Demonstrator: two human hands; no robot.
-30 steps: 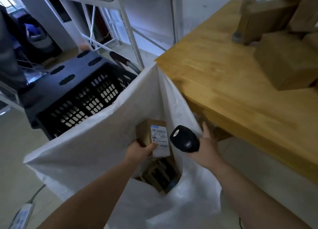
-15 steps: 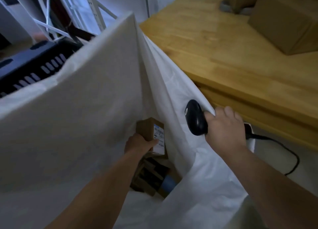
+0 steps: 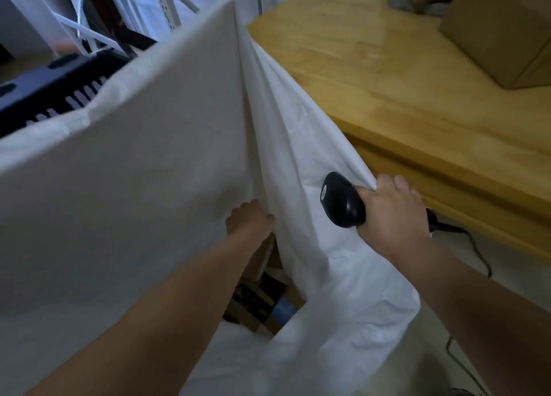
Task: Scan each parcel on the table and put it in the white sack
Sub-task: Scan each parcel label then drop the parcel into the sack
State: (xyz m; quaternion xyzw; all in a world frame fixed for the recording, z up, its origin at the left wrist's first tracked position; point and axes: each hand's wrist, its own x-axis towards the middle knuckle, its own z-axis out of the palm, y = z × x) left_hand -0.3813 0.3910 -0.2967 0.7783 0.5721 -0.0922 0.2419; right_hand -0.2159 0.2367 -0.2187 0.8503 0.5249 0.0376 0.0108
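Beside the bench (image 3: 387, 82), white sack (image 3: 134, 172) and scanner (image 3: 340, 200) are gripped by the right hand (image 3: 390, 214). The left hand (image 3: 249, 221) is curled, but its grip cannot be told.

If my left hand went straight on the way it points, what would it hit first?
Most likely the white sack: the left hand points into its inner fold, seemingly touching it, though depth is unclear.

Sack mouth: narrow wedge. Left hand (image 3: 250, 220) sits in it. The tall wall of the white sack (image 3: 134, 187) stands just left of the hand, and a folded wall touches it on the right. Stacked parcels (image 3: 256, 300) block the way directly below.

Right hand (image 3: 393, 214) grips the scanner (image 3: 343, 200) and the sack rim. The table edge (image 3: 417, 145) lies just beyond its knuckles. Bare tabletop is ahead, with a cardboard box (image 3: 501, 29) well apart. A cable (image 3: 477, 246) trails to its right.
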